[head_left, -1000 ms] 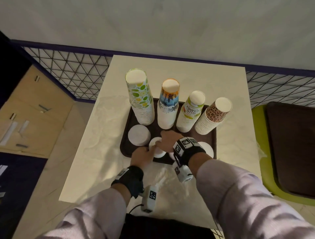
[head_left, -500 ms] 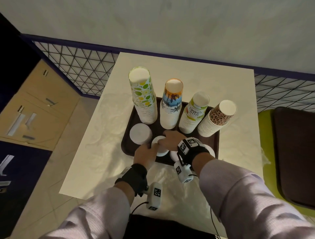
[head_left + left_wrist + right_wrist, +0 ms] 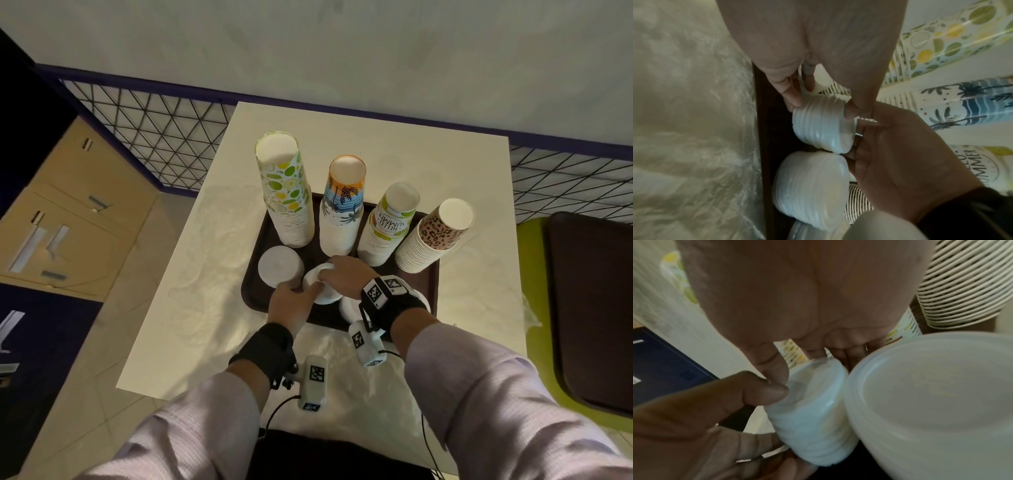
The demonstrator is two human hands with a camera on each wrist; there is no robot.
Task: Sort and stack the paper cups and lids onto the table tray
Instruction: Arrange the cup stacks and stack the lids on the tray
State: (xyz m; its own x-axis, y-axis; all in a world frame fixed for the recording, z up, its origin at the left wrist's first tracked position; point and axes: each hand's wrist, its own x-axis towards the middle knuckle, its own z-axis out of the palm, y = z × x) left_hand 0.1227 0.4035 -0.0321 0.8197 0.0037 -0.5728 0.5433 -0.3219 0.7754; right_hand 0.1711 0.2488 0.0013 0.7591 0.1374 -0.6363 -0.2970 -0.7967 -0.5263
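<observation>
A dark brown tray (image 3: 255,284) on the cream table holds four upside-down cup stacks: lime-patterned (image 3: 287,192), palm-tree (image 3: 342,205), "Hello Summer" (image 3: 390,226) and leopard-print (image 3: 435,236). In front of them both hands hold a small stack of white lids (image 3: 322,286). My left hand (image 3: 301,289) pinches its near left side (image 3: 822,128). My right hand (image 3: 329,272) grips its top and far side (image 3: 812,410). The stack leans in the wrist views. A wider lid stack (image 3: 812,186) (image 3: 931,394) stands right beside it, partly under my right wrist.
Another white lid stack (image 3: 279,265) sits at the tray's front left. Crinkled clear plastic (image 3: 342,387) covers the table's near edge. A green seat with a brown tray (image 3: 589,308) is at the right, a wire mesh barrier (image 3: 164,137) behind, a wooden cabinet (image 3: 68,212) at the left.
Both hands stay on the middle lid stack, with the fingers closing a little tighter round it. The head view has shifted slightly; the cup stacks have not moved.
</observation>
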